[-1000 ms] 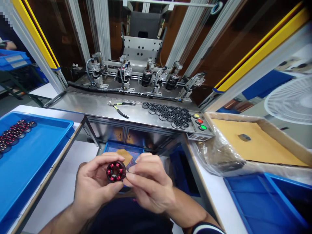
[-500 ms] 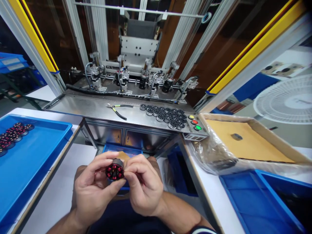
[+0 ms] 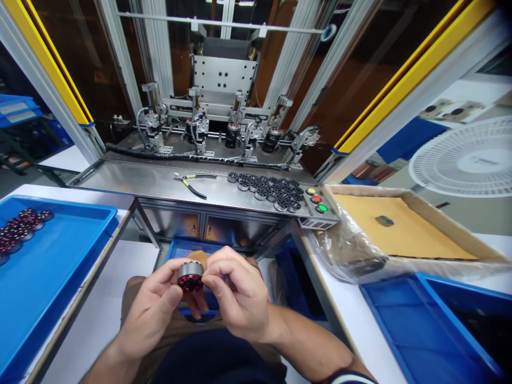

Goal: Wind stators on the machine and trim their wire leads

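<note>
Above my lap, my left hand (image 3: 154, 306) grips a motor stator (image 3: 191, 270), a short grey ring with dark red windings inside. Its grey side faces up, and the wound face tilts down toward me. At the stator's right edge my right hand (image 3: 236, 293) is closed in a pinch, thumb against forefinger. Whatever lies between those fingertips is too small to make out. Several similar wound stators (image 3: 24, 226) sit in the blue tray (image 3: 76, 256) on the left.
Cutting pliers (image 3: 192, 184) and several black unwound cores (image 3: 272, 189) lie on the metal ledge before a machine with fixtures (image 3: 234, 133). Coloured push buttons (image 3: 317, 199) sit right of them. A box with brown paper (image 3: 368, 229), a blue bin (image 3: 400, 325) and a fan (image 3: 472, 157) stand at right.
The stator has been tilted, so more of its grey side and less of its wound face shows. Left-hand fingers now show beneath it. The right hand stays pinched at its edge.
</note>
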Available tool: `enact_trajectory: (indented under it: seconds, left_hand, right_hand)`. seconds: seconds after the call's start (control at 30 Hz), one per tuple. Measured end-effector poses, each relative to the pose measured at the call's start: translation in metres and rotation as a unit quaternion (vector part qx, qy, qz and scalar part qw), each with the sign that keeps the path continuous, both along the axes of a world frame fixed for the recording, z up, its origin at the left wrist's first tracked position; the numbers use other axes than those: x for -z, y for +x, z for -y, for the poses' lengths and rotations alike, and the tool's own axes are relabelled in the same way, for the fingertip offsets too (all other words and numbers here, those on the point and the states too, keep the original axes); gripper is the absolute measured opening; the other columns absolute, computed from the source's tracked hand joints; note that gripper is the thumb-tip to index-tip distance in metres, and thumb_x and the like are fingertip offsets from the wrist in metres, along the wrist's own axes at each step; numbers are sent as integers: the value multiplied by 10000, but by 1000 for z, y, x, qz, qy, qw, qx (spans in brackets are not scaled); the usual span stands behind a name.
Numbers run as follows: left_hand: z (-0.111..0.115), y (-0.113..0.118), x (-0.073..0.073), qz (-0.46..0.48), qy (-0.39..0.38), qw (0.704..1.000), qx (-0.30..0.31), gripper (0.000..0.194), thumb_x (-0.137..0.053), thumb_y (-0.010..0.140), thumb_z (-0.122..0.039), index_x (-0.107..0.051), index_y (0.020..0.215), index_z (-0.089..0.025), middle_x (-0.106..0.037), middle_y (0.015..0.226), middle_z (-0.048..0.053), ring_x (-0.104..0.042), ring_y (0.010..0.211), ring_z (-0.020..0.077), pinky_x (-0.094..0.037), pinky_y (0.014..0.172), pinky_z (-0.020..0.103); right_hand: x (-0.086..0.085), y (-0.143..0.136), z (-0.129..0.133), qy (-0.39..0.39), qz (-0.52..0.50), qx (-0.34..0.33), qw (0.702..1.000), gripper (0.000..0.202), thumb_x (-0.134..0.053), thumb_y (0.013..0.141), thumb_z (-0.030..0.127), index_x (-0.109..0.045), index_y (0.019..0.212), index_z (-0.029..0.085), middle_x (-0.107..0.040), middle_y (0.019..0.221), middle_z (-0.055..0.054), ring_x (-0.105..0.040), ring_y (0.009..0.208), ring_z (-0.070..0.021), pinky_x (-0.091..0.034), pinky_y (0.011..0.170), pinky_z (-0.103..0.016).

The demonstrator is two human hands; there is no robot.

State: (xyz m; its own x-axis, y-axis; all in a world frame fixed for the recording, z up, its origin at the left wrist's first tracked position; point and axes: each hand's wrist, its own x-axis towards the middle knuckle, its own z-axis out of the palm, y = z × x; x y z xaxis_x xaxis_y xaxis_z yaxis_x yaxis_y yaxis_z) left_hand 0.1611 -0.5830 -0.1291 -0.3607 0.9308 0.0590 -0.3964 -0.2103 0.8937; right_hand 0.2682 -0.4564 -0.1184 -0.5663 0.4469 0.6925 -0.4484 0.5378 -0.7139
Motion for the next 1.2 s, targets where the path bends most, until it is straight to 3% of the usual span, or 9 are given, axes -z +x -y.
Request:
enact_trajectory:
  seconds: [0.27, 0.37, 0.5, 0.6, 0.7, 0.8, 0.87, 1.07, 1.2]
  left_hand:
    - [3, -8, -2, 44, 46, 998, 21, 372, -628, 874, -485, -669, 1196, -305, -701, 1035, 53, -701, 800, 171, -578, 612, 225]
    - [5, -13, -2, -4, 74, 997, -9, 240, -648, 881, -418, -715, 1055, -265, -621, 1243, 47, -685, 936, 169, -591, 750, 248]
    - [4, -12, -2, -6, 108, 992, -59, 138, -708, 853, -337, -669, 959, -259, -669, 1139, 14, -661, 1088, 193, -544, 943, 306]
    - [3, -7, 0, 9, 104, 991, -87, 361, -807, 749, -378, -640, 1056, -287, -671, 1182, 24, -614, 1196, 236, -517, 992, 329]
    - [4, -4, 3, 6, 32, 999, -32, 553, -831, 676, -486, -627, 1127, -240, -702, 1081, 59, -684, 993, 191, -547, 866, 245]
    - [4, -2, 5, 13, -8, 998, 54, 407, -717, 813, -472, -602, 1110, -218, -716, 826, 36, -693, 747, 147, -546, 675, 212]
    - [2, 0, 4, 20, -2, 998, 55, 304, -662, 881, -400, -578, 1127, -242, -716, 803, 24, -700, 738, 152, -548, 647, 218]
    - [0, 3, 6, -78, 49, 995, -49, 263, -684, 869, -356, -599, 1111, -296, -691, 956, -1, -706, 783, 141, -591, 682, 233]
    - [3, 5, 14, -269, 69, 939, -204, 397, -763, 800, -193, -620, 1155, -300, -670, 1131, 16, -690, 1003, 163, -581, 859, 233]
  right_hand:
    - [-2, -1, 0, -24, 10, 12, 1000, 125, -584, 905, 110, -617, 795, 161, -611, 724, -24, -574, 697, -128, -474, 644, -257]
    - [-3, -2, 0, -50, 23, 11, 998, 137, -598, 901, 120, -621, 771, 158, -605, 710, -18, -568, 676, -119, -467, 627, -246]
    - [-4, -3, -1, -75, 23, -13, 997, 148, -605, 908, 136, -623, 763, 156, -586, 691, -11, -565, 661, -115, -469, 610, -242]
    - [-5, -2, -4, -38, 2, -36, 999, 131, -588, 922, 144, -628, 798, 155, -604, 694, -24, -575, 671, -126, -489, 623, -256]
    - [-6, 0, -9, 34, -22, -35, 999, 135, -555, 947, 171, -626, 834, 154, -628, 702, -45, -583, 688, -140, -504, 627, -265]
    - [-7, 2, -12, 86, -29, -30, 995, 127, -547, 958, 187, -626, 864, 154, -639, 735, -58, -591, 700, -141, -511, 623, -258]
    - [-7, 4, -11, 88, -25, -26, 995, 111, -555, 952, 176, -627, 870, 151, -640, 748, -59, -592, 706, -138, -509, 630, -254]
    - [-5, 6, 0, -58, 25, -14, 998, 146, -592, 908, 136, -635, 769, 151, -609, 712, -28, -572, 688, -118, -471, 643, -242]
    - [3, 1, 5, -251, 72, -85, 961, 254, -627, 910, 262, -603, 679, 160, -560, 632, 9, -531, 581, -91, -449, 572, -219]
